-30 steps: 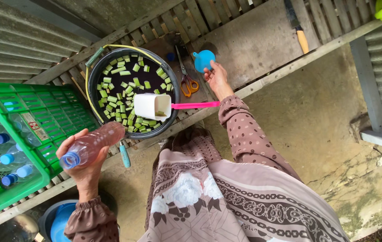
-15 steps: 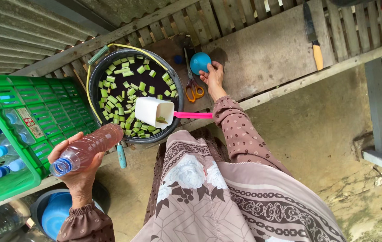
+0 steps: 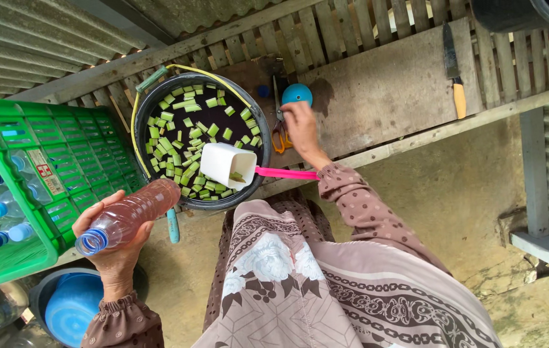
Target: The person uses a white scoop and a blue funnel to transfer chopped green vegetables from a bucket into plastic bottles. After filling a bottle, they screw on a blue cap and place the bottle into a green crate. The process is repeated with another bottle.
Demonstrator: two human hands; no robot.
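While gripping the pink-filled bottle (image 3: 127,216) — long axis running eight to two o'clock, open mouth at eight — left hand (image 3: 115,248); right hand (image 3: 300,125) touching blue funnel (image 3: 298,95), closure unclear.

Clear plastic bottle (image 3: 129,216), filled with pinkish-brown liquid, uncapped, blue ring at neck. Lies nearly flat, open neck lower, pointing away from other hand, cradled in left hand (image 3: 112,248) from beneath.

Blue funnel (image 3: 298,95), round, on wooden worktop, touching fingertips of right hand (image 3: 301,125), just beyond them. Well apart from bottle, across person's body.
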